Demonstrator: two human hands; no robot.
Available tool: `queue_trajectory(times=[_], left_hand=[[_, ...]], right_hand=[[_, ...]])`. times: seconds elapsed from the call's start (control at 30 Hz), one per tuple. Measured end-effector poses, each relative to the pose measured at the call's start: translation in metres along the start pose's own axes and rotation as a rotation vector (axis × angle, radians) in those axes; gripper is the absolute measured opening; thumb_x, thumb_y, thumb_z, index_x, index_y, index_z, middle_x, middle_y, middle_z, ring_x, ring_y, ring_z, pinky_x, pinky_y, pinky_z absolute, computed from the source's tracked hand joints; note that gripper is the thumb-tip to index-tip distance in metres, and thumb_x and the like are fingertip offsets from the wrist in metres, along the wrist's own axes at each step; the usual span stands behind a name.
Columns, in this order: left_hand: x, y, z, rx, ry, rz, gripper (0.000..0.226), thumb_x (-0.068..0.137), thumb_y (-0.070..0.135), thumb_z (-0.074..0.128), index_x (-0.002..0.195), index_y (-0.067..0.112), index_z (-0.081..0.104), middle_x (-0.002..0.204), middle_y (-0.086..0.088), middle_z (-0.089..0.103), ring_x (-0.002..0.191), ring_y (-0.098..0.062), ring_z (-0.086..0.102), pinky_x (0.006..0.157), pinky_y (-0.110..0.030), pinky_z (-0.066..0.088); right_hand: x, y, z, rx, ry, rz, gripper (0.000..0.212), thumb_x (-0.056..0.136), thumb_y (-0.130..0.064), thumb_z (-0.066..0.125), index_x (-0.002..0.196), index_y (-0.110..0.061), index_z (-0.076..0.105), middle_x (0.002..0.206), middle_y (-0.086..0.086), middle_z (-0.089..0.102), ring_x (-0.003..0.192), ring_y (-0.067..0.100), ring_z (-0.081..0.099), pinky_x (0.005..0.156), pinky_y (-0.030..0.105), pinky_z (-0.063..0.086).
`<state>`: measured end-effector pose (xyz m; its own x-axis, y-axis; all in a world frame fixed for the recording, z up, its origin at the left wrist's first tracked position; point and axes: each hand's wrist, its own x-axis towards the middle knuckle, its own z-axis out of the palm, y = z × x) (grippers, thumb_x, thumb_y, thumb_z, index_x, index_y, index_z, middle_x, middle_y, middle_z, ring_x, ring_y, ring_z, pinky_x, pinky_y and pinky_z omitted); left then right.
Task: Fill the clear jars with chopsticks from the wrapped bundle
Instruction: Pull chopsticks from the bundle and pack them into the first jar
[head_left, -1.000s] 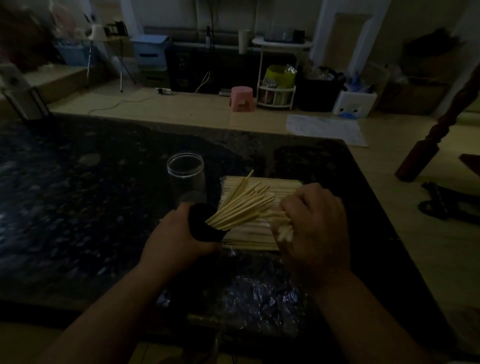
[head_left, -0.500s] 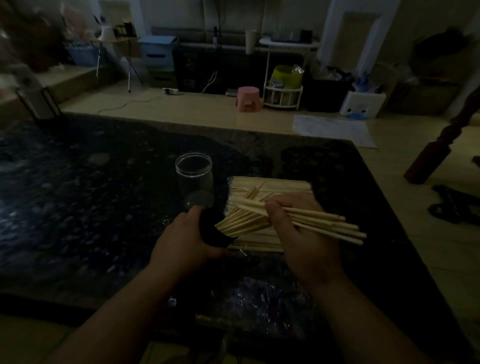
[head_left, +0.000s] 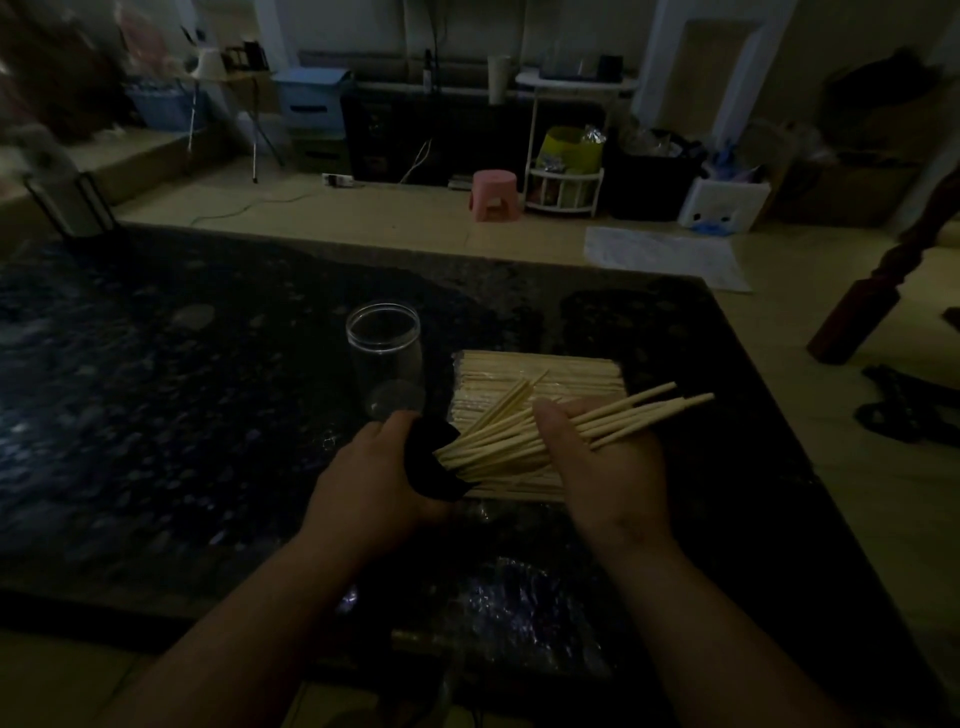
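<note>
My left hand (head_left: 371, 480) grips a jar (head_left: 432, 460) tipped toward the right; it looks dark, and several pale chopsticks fan out of its mouth. My right hand (head_left: 602, 462) holds a handful of chopsticks (head_left: 639, 413) that point right and slightly up, their near ends aimed at the jar's mouth. Under both hands lies the flat wrapped bundle of chopsticks (head_left: 540, 371) on the dark table. An empty clear jar (head_left: 384, 353) stands upright just left of the bundle, beyond my left hand.
The dark speckled table (head_left: 156, 415) ends at a right edge near the bundle. Crinkled clear plastic wrap (head_left: 519, 613) lies near the front edge. On the floor beyond stand a pink stool (head_left: 493, 195), a white rack and boxes.
My right hand has lifted a handful of chopsticks off the bundle and turned it so the ends stick out to the right. The left hand still holds the tipped jar.
</note>
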<state>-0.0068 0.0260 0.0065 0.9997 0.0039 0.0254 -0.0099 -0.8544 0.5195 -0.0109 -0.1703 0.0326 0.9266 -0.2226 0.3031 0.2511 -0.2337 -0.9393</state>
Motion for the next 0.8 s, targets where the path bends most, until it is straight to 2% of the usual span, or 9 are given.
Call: queue_trajectory(times=[0.17,0.23,0.33,0.4,0.47,0.57,0.7,0.8], left_hand=[[-0.001,0.001,0.001,0.009,-0.01,0.013,0.076,0.053,0.061,0.08,0.117,0.049,0.041,0.109,0.009,0.05,0.101,-0.015,0.055,0.084,-0.035,0.05],[-0.001,0.0,0.001,0.002,-0.007,0.014,0.076,0.053,0.061,0.081,0.117,0.048,0.043,0.109,0.009,0.051,0.101,-0.015,0.055,0.084,-0.036,0.051],[-0.001,0.001,0.001,0.007,-0.004,0.013,0.075,0.054,0.058,0.081,0.119,0.046,0.044,0.107,0.01,0.049,0.102,-0.016,0.056,0.083,-0.034,0.05],[-0.001,0.002,0.001,0.013,0.001,0.013,0.074,0.056,0.057,0.081,0.119,0.048,0.044,0.102,0.013,0.044,0.101,-0.015,0.055,0.082,-0.032,0.049],[-0.001,0.0,0.001,0.012,-0.003,0.004,0.076,0.056,0.056,0.081,0.122,0.047,0.044,0.103,0.013,0.043,0.102,-0.015,0.055,0.084,-0.033,0.049],[-0.001,-0.002,0.0,0.016,0.004,0.002,0.079,0.055,0.057,0.079,0.123,0.045,0.043,0.104,0.011,0.047,0.102,-0.017,0.056,0.085,-0.036,0.05],[-0.001,0.0,0.0,0.012,0.012,0.007,0.078,0.056,0.056,0.081,0.124,0.047,0.043,0.101,0.012,0.042,0.101,-0.016,0.055,0.081,-0.032,0.048],[-0.001,0.001,0.0,0.02,0.001,0.008,0.078,0.055,0.057,0.081,0.122,0.048,0.042,0.105,0.01,0.046,0.102,-0.016,0.055,0.084,-0.034,0.049]], right_hand=[[0.0,-0.001,0.0,0.037,0.051,0.075,0.023,0.087,-0.024,0.07,0.064,-0.019,0.068,0.063,-0.008,0.069,0.061,-0.003,0.064,0.056,0.01,0.047],[0.0,-0.002,-0.002,-0.006,0.101,0.043,0.025,0.087,-0.026,0.068,0.063,-0.018,0.067,0.057,-0.016,0.065,0.06,-0.009,0.061,0.055,0.005,0.043],[0.001,-0.005,-0.005,-0.058,0.147,-0.016,0.029,0.089,-0.027,0.066,0.061,-0.018,0.064,0.056,-0.015,0.061,0.059,-0.011,0.059,0.056,0.005,0.042],[0.002,-0.007,-0.004,-0.021,0.167,0.025,0.029,0.091,-0.032,0.062,0.063,-0.023,0.062,0.057,-0.009,0.063,0.058,-0.004,0.062,0.058,0.012,0.048],[0.001,-0.011,-0.003,0.096,0.179,0.12,0.028,0.093,-0.033,0.058,0.068,-0.021,0.06,0.052,-0.002,0.063,0.047,0.008,0.061,0.048,0.023,0.051],[0.001,-0.016,-0.002,0.219,0.175,0.179,0.022,0.096,-0.028,0.055,0.078,-0.018,0.06,0.051,-0.001,0.063,0.04,0.011,0.058,0.039,0.021,0.047],[0.003,-0.013,-0.002,0.301,0.051,0.247,0.013,0.091,-0.019,0.064,0.079,-0.013,0.064,0.061,0.003,0.068,0.049,0.015,0.064,0.044,0.025,0.051],[0.002,-0.005,0.001,0.155,-0.033,0.211,0.014,0.079,-0.016,0.078,0.071,-0.016,0.066,0.068,0.002,0.07,0.06,0.013,0.067,0.055,0.026,0.052]])
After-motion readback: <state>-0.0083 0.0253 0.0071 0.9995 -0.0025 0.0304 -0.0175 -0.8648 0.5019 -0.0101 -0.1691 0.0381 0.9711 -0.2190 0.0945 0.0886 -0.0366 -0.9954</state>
